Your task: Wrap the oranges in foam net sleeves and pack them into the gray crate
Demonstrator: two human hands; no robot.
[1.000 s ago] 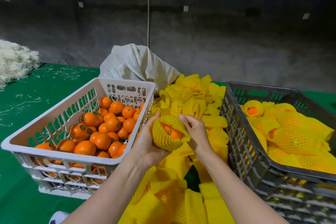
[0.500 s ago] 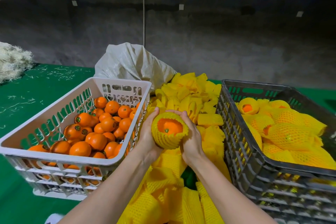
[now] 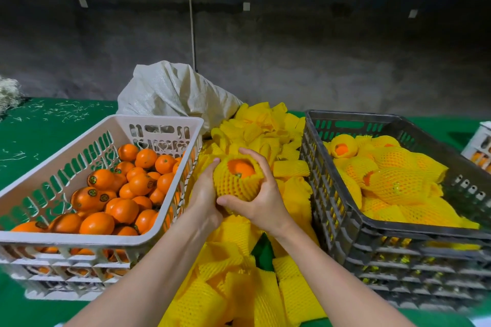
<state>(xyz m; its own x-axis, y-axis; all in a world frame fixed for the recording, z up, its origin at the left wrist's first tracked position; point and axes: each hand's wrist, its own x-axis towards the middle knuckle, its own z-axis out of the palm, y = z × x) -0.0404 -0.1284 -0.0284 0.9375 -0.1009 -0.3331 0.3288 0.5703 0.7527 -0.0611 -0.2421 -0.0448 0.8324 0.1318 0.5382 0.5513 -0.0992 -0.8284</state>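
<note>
Just left of the gray crate [image 3: 398, 231], above the loose sleeve pile [image 3: 265, 125], both hands grip one orange [image 3: 240, 167] in its foam net sleeve [image 3: 235, 188]. The left hand [image 3: 203, 194] curls round the side away from the crate and the right hand [image 3: 265, 199] round the crate side. Since half a second ago the right thumb has swung under the sleeve's front, and the bare orange top shows smaller

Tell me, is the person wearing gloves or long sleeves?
No. The left hand and right hand are bare: no gloves, rings or watch show. The left forearm and right forearm are bare too, right down to the picture's bottom edge, so no sleeves show.
</note>
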